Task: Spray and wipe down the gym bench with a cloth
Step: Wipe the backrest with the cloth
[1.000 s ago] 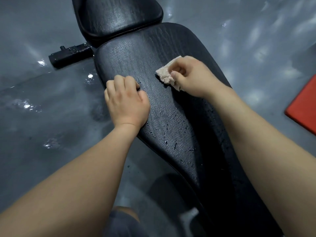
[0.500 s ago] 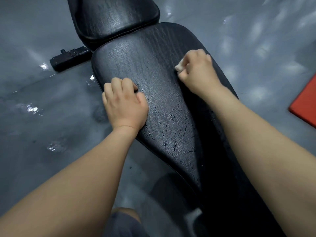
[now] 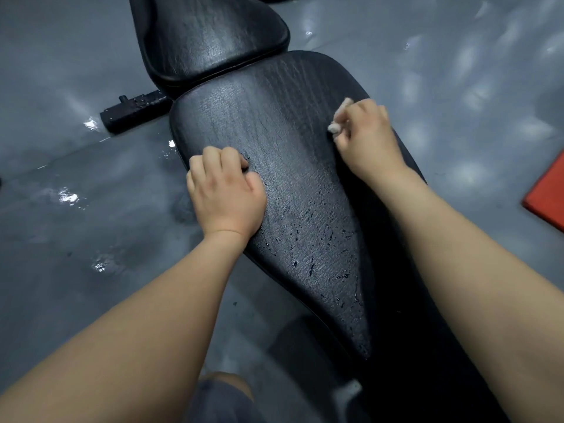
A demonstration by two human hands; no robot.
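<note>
A black padded gym bench (image 3: 283, 141) runs from the near right up to the far centre, its seat pad wet with droplets towards the near end. My right hand (image 3: 367, 138) grips a small pale cloth (image 3: 337, 117) and holds it against the pad's right edge; most of the cloth is hidden inside the hand. My left hand (image 3: 224, 193) rests on the pad's left edge with its fingers curled under, holding nothing. A second pad (image 3: 210, 35) lies beyond the seat. No spray bottle is in view.
The grey floor (image 3: 76, 239) around the bench is glossy with wet patches. A black metal bench foot (image 3: 134, 112) sticks out on the left. A red mat (image 3: 546, 196) lies at the right edge. My knee (image 3: 222, 395) shows at the bottom.
My right hand has drawn the cloth from the middle of the pad rightwards to its right edge. My left hand has stayed on the left edge.
</note>
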